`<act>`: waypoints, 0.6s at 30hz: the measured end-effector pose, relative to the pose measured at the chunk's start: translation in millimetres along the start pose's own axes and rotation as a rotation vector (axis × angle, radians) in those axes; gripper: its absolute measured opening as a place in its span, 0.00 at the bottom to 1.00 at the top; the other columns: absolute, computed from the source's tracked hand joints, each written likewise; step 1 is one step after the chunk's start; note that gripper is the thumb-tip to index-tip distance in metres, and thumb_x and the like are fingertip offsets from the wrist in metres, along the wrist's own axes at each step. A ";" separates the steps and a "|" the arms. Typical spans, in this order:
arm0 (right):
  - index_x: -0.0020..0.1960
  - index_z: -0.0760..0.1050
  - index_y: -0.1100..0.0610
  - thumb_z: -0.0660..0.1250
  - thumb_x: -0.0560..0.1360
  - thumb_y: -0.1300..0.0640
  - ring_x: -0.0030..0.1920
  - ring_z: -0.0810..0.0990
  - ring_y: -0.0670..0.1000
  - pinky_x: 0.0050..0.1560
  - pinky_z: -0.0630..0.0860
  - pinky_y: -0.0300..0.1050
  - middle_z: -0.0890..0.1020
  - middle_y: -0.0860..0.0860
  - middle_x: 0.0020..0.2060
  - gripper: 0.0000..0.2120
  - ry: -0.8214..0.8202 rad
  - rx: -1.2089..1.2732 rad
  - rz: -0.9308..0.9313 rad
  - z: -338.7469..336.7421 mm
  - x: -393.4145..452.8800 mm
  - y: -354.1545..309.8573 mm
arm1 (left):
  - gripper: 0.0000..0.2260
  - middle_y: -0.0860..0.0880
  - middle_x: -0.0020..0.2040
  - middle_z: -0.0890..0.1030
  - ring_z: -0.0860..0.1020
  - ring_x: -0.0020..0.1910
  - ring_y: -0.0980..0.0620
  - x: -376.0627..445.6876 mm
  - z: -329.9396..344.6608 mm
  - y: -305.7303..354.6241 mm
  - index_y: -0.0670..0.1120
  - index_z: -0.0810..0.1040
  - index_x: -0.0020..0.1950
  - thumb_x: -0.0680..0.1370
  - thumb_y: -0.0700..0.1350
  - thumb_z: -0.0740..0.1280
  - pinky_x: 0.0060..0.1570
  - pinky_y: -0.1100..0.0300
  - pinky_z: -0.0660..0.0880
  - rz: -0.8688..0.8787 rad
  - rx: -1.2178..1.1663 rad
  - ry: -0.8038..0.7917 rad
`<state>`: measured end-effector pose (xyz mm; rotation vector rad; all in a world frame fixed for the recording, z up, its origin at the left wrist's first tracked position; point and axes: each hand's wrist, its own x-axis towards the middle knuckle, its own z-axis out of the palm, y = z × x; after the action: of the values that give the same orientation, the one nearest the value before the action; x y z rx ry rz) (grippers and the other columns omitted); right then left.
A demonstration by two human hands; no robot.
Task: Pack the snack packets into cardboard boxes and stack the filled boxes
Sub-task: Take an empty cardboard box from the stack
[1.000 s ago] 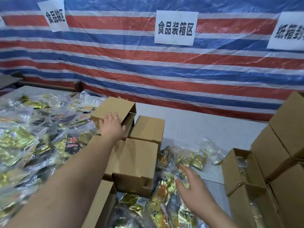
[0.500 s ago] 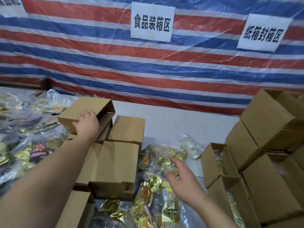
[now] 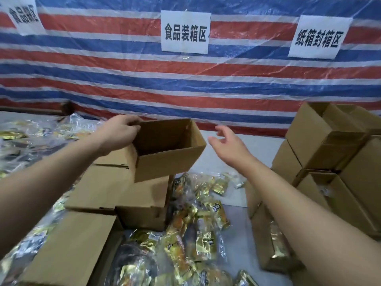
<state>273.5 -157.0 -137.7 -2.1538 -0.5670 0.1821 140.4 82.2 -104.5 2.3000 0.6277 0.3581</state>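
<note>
Packets point(image 3: 24, 139) in clear and gold film lie heaped at the far left, loose and slippery by the look of them, so each is best taken as a handful by the body rather than by a corner. Right of that heap, closed cardboard boxes point(image 3: 115, 188) sit on the table, one near the bottom left and others stacked beyond it. Above them the left hand point(image 3: 119, 131) pinches the left wall of an empty box point(image 3: 169, 149), fingers curled over the rim, and holds it in the air, tilted with the mouth up and toward the camera. Carried this way by one wall, it is probably light; the walls look stiff enough, though the open top could flex, and a second hold on the opposite wall or under the base would steady it. Just right of the box the right hand point(image 3: 228, 149) is spread, palm turned to the box, holding nothing and apart from it. Near centre, more packets point(image 3: 198, 234) lie spread on the table. At the right stands a stack of boxes point(image 3: 321, 145), some with gold packets showing inside.
</note>
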 end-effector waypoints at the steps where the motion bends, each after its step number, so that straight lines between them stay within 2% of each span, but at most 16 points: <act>1: 0.75 0.64 0.50 0.64 0.81 0.46 0.70 0.71 0.53 0.65 0.72 0.50 0.70 0.50 0.73 0.25 -0.009 0.020 -0.026 -8.4 -4.1 -4.3 | 0.11 0.52 0.58 0.77 0.74 0.57 0.51 -11.8 6.5 8.7 0.53 0.77 0.61 0.85 0.43 0.58 0.55 0.56 0.71 0.015 -0.063 -0.050; 4: 0.74 0.65 0.48 0.67 0.80 0.49 0.69 0.72 0.53 0.57 0.75 0.45 0.70 0.50 0.72 0.25 -0.072 -0.033 -0.088 -33.6 -19.1 -1.5 | 0.10 0.57 0.53 0.78 0.76 0.54 0.56 -37.5 29.8 28.9 0.56 0.77 0.60 0.85 0.44 0.58 0.51 0.60 0.73 0.075 -0.138 -0.141; 7: 0.72 0.68 0.50 0.67 0.80 0.53 0.65 0.73 0.51 0.53 0.73 0.40 0.74 0.49 0.68 0.22 -0.144 -0.128 -0.056 -59.4 -31.5 15.8 | 0.10 0.53 0.53 0.80 0.77 0.54 0.55 -48.2 52.5 43.2 0.53 0.79 0.59 0.85 0.44 0.58 0.48 0.60 0.75 0.100 -0.160 -0.225; 10: 0.72 0.68 0.49 0.66 0.80 0.54 0.64 0.73 0.49 0.52 0.69 0.38 0.73 0.48 0.67 0.21 -0.207 -0.210 -0.014 -76.5 -48.0 41.9 | 0.10 0.53 0.52 0.81 0.78 0.54 0.56 -58.6 77.5 53.5 0.55 0.79 0.55 0.85 0.44 0.59 0.45 0.63 0.74 0.115 -0.178 -0.345; 12: 0.65 0.74 0.48 0.65 0.80 0.55 0.59 0.77 0.47 0.48 0.73 0.37 0.78 0.46 0.60 0.14 -0.244 -0.232 0.013 -76.4 -60.9 61.6 | 0.10 0.53 0.52 0.81 0.79 0.54 0.56 -68.2 98.8 52.7 0.55 0.79 0.54 0.84 0.45 0.59 0.45 0.64 0.74 0.112 -0.191 -0.422; 14: 0.52 0.78 0.49 0.65 0.79 0.57 0.48 0.80 0.46 0.41 0.75 0.40 0.81 0.48 0.48 0.06 -0.247 -0.256 0.083 -69.8 -75.0 82.6 | 0.10 0.52 0.52 0.81 0.79 0.53 0.54 -79.8 123.3 44.9 0.54 0.79 0.55 0.84 0.45 0.59 0.46 0.61 0.76 0.100 -0.192 -0.470; 16: 0.45 0.78 0.51 0.65 0.76 0.58 0.41 0.79 0.46 0.36 0.72 0.40 0.81 0.49 0.40 0.04 -0.217 -0.316 0.143 -60.3 -91.4 107.4 | 0.10 0.49 0.51 0.81 0.79 0.52 0.50 -93.6 151.3 33.8 0.51 0.80 0.55 0.83 0.44 0.59 0.51 0.55 0.78 0.073 -0.167 -0.487; 18: 0.42 0.77 0.51 0.66 0.75 0.56 0.39 0.77 0.44 0.33 0.69 0.39 0.80 0.47 0.37 0.04 -0.200 -0.324 0.183 -45.9 -111.5 131.8 | 0.09 0.49 0.50 0.81 0.79 0.52 0.48 -110.8 177.5 19.6 0.51 0.80 0.53 0.83 0.43 0.59 0.53 0.52 0.77 0.018 -0.182 -0.509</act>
<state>233.4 -309.0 -222.5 -2.5218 -0.5410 0.4352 128.2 -90.1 -224.2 2.1031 0.3023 -0.1586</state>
